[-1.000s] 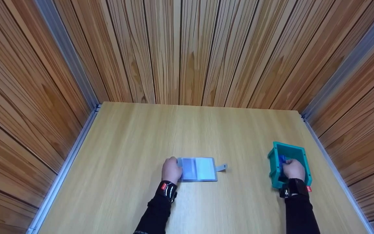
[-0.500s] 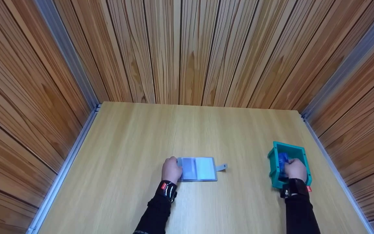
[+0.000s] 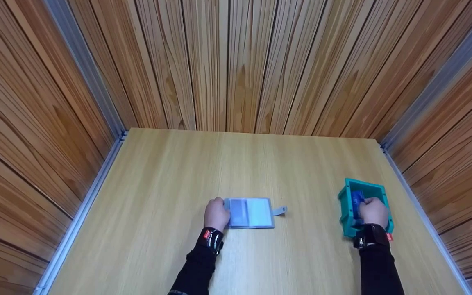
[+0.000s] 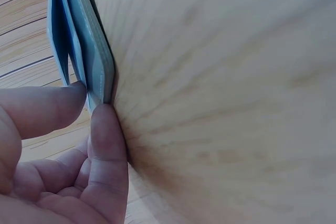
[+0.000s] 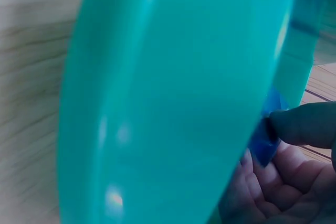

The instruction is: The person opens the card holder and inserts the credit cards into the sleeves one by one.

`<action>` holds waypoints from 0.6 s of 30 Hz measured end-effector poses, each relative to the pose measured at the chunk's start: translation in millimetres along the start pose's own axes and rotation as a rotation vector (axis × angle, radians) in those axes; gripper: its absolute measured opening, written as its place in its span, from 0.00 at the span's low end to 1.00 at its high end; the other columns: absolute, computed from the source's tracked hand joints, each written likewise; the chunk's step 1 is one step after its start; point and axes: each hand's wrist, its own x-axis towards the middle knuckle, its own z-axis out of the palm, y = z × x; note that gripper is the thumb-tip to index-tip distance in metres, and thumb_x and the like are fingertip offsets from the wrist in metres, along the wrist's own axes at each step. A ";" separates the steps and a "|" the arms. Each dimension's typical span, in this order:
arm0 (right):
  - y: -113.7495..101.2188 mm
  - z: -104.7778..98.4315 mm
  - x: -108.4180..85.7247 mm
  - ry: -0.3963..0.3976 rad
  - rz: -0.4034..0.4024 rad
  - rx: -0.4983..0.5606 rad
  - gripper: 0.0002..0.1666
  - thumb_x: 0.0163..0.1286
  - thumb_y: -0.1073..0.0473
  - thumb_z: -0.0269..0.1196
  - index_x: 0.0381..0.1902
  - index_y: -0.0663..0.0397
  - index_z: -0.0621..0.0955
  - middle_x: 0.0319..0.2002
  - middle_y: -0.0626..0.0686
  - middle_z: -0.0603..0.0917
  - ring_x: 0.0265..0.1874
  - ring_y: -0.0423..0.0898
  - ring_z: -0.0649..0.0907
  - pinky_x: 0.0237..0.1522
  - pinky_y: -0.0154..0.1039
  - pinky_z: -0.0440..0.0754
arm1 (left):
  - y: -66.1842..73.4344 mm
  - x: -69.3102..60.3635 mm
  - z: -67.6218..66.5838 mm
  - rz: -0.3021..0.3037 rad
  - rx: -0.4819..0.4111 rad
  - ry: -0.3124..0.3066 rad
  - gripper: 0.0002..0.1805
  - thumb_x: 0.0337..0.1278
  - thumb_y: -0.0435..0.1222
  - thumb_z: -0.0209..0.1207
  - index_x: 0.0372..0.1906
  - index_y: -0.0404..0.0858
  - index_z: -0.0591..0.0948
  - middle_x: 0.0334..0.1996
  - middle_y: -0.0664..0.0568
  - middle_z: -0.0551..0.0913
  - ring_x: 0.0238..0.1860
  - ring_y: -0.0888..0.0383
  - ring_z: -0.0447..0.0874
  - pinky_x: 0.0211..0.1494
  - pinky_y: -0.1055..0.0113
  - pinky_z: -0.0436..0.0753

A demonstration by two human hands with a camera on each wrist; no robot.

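Head view showed two hands, each with thumb and finger brought together on something. The left hand (image 3: 216, 214) grasped the left end of a light-blue wallet (image 3: 258, 213); up close from the left wrist, thumb and forefinger met at one corner, the other fingers curled in. The right hand (image 3: 373, 212) was down in a teal bin (image 3: 367, 190), its thumb and curled fingers pinching a dark-blue piece (image 3: 357, 200).

I counted one wallet, one closure strap (image 3: 280, 211) and one bin; whether the bin held more than that single blue piece I could not tell.

The wallet lay spread open midway between the side edges of the table (image 3: 170, 172), its long axis roughly parallel to the far edge, the strap pointing toward the right edge. The blue piece stretched from far to near along the bin's left wall. The bin stood close to the table's right edge, well apart from the wallet, its longer sides running roughly from far to near.
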 end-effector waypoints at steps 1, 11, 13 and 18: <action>-0.4 -0.4 0.1 0.008 -0.004 -0.001 0.18 0.70 0.62 0.49 0.48 0.73 0.74 0.48 0.73 0.78 0.48 0.68 0.76 0.51 0.61 0.71 | 0.2 -0.1 -0.2 -0.001 0.001 -0.001 0.08 0.42 0.25 0.65 0.31 0.27 0.79 0.27 0.40 0.79 0.33 0.41 0.80 0.39 0.49 0.78; -4.9 -12.1 0.9 0.008 0.003 0.017 0.22 0.71 0.61 0.47 0.54 0.73 0.73 0.55 0.73 0.76 0.54 0.70 0.75 0.53 0.61 0.71 | -0.2 -0.4 -1.0 0.002 0.000 -0.005 0.09 0.41 0.25 0.67 0.29 0.28 0.78 0.27 0.42 0.77 0.33 0.42 0.79 0.39 0.49 0.78; -7.1 -15.3 0.8 0.021 -0.002 0.026 0.22 0.71 0.61 0.47 0.54 0.74 0.73 0.55 0.74 0.76 0.53 0.71 0.75 0.54 0.61 0.70 | -0.3 -0.2 -0.8 0.003 -0.002 -0.006 0.09 0.42 0.25 0.67 0.29 0.28 0.78 0.27 0.42 0.77 0.33 0.42 0.79 0.39 0.49 0.78; -13.8 -23.1 1.1 0.049 0.000 0.055 0.23 0.73 0.60 0.47 0.56 0.75 0.72 0.52 0.74 0.76 0.51 0.69 0.75 0.53 0.61 0.70 | 0.3 -0.3 -0.8 0.006 -0.012 -0.004 0.09 0.42 0.25 0.67 0.30 0.28 0.78 0.27 0.42 0.77 0.33 0.42 0.79 0.40 0.49 0.78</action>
